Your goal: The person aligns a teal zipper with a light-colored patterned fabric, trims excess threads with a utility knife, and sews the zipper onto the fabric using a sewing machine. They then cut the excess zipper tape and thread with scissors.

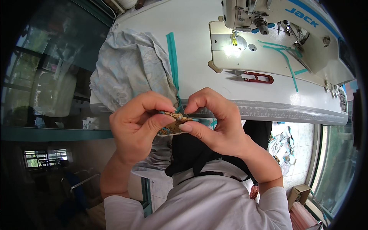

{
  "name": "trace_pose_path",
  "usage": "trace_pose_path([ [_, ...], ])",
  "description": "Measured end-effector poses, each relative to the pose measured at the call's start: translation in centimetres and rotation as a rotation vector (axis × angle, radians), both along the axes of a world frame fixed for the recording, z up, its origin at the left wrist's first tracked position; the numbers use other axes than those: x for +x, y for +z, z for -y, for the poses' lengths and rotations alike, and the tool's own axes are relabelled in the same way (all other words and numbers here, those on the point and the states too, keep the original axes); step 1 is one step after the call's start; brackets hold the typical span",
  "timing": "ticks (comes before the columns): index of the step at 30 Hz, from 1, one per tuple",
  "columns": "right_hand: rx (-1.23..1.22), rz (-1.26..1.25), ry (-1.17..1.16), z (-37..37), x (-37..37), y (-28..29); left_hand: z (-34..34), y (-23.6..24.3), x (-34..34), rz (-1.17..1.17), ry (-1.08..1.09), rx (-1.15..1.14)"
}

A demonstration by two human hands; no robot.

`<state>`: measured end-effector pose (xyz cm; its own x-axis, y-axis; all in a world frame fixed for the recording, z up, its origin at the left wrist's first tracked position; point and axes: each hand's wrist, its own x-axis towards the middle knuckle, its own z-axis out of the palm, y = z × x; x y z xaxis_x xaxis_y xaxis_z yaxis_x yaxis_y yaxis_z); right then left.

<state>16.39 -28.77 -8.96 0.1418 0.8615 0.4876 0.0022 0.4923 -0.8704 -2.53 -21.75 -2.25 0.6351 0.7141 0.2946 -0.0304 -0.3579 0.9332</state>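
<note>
In the head view my left hand [136, 126] pinches a folded piece of patterned tan fabric [172, 127] between thumb and fingers, at the table's front edge. My right hand [218, 122] has its thumb pressed on the same piece from the right, its index finger curled just above it. A teal zipper tape [172, 53] runs down the white worktable [191, 30] to behind my hands. It lies along the right side of a crumpled pale grey patterned cloth [126, 69]. Where the tape ends behind my fingers is hidden.
A sewing machine [283, 19] with a lit needle plate stands at back right. Red-handled thread snips [257, 77] and loose teal strips [295, 80] lie before it. A measuring scale [291, 110] runs along the front edge. A dark glass surface [46, 65] is at left; bundled straps [281, 145] are on the floor.
</note>
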Motion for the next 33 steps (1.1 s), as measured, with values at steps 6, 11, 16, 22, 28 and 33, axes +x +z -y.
trace_pose_path([
  [6,-0.439,-0.179,0.403,0.5,-0.3,-0.7,-0.5,0.9,-1.0,-0.047,-0.031,0.184],
  [11,-0.268,-0.292,0.496,0.3,-2.6,-3.0,0.0,1.1,-0.9,-0.062,0.006,0.162],
  [16,-0.221,-0.214,0.522,0.4,-3.3,-3.8,-0.3,0.4,-0.6,0.078,0.003,0.121],
  [22,-0.301,-0.436,0.389,1.7,0.1,-2.0,-1.3,1.1,-1.8,0.044,-0.015,0.194],
  [28,-0.128,-0.028,0.177,0.1,-2.6,-1.8,-1.1,0.8,-0.7,0.081,-0.068,0.116],
  [33,-0.335,-0.186,0.366,0.4,-2.9,-1.6,-1.4,1.1,-1.2,0.065,-0.035,0.136],
])
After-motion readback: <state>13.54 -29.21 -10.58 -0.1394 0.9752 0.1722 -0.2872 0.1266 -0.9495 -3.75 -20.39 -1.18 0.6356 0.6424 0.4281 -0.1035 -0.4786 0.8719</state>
